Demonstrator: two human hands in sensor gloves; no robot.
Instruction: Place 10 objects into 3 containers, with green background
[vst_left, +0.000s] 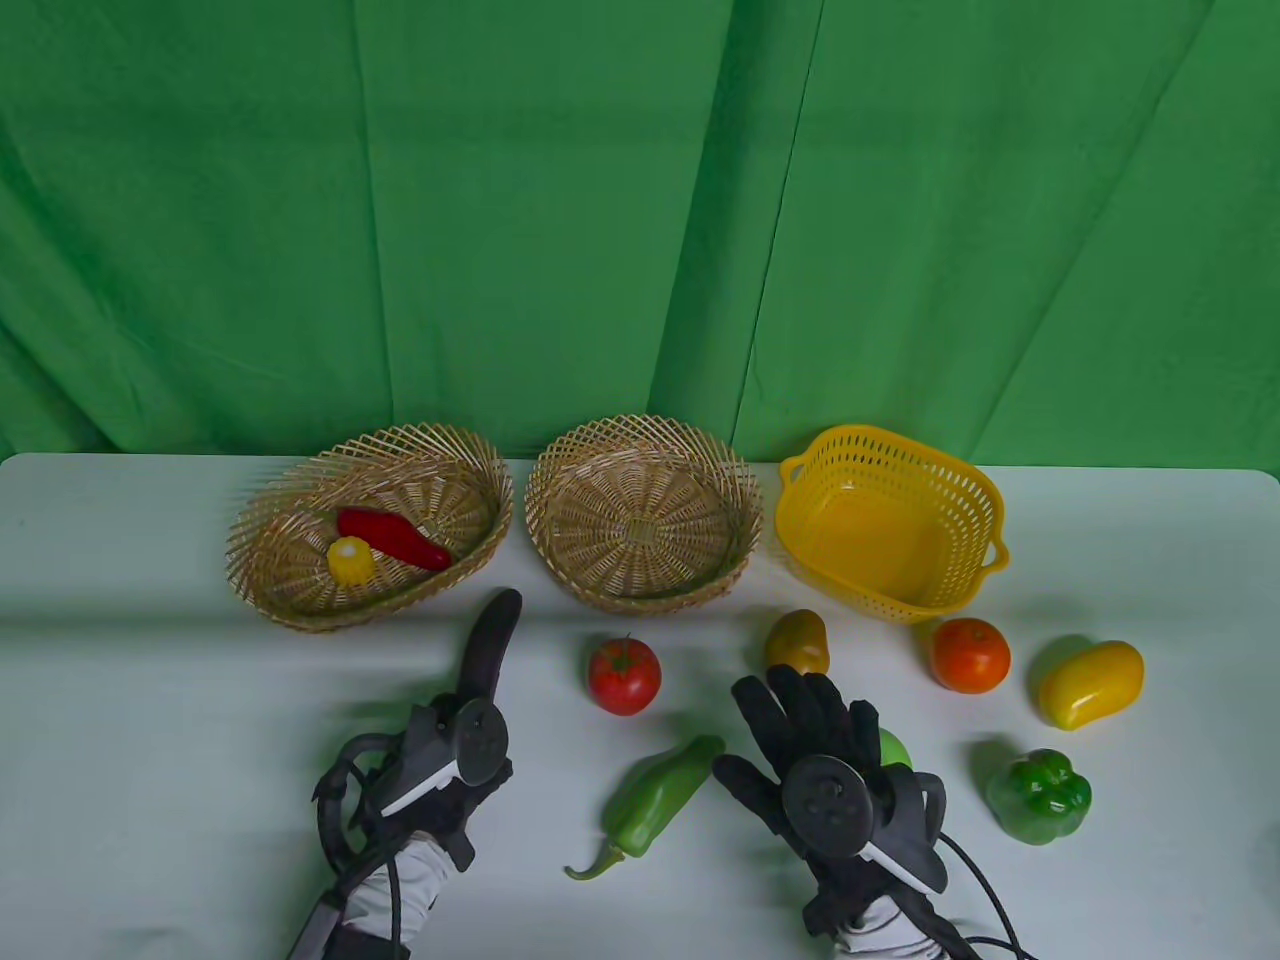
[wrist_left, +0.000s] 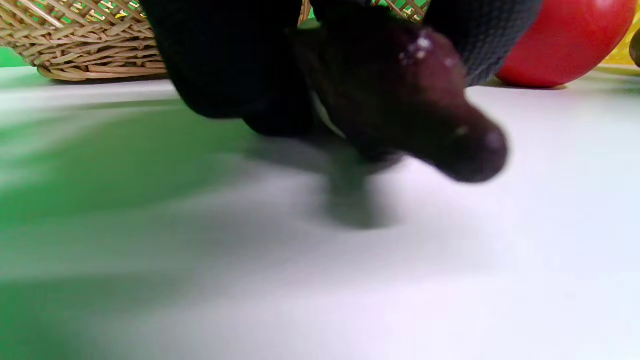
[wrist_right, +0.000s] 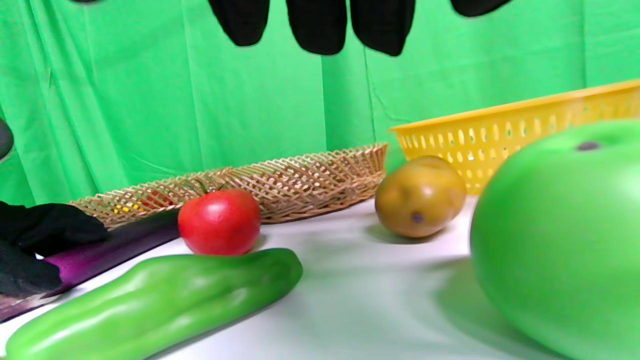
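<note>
My left hand (vst_left: 455, 735) grips a dark purple eggplant (vst_left: 497, 628) by its near end; the eggplant points toward the oval wicker basket (vst_left: 262, 520). In the left wrist view the eggplant (wrist_left: 430, 120) hangs just above the table under my fingers. My right hand (vst_left: 795, 715) is open with fingers spread, over a green apple (vst_left: 895, 747) that it mostly hides. The apple (wrist_right: 560, 240) fills the right of the right wrist view, with my fingertips (wrist_right: 317, 25) above and apart from it. The oval basket holds a red chili (vst_left: 395, 537) and a yellow piece (vst_left: 350, 560).
A round wicker basket (vst_left: 560, 480) and a yellow plastic basket (vst_left: 985, 500) stand at the back. On the table lie a red tomato (vst_left: 624, 676), a long green pepper (vst_left: 655, 800), a brown potato (vst_left: 797, 642), an orange fruit (vst_left: 970, 655), a yellow mango (vst_left: 1090, 684) and a green bell pepper (vst_left: 1040, 795).
</note>
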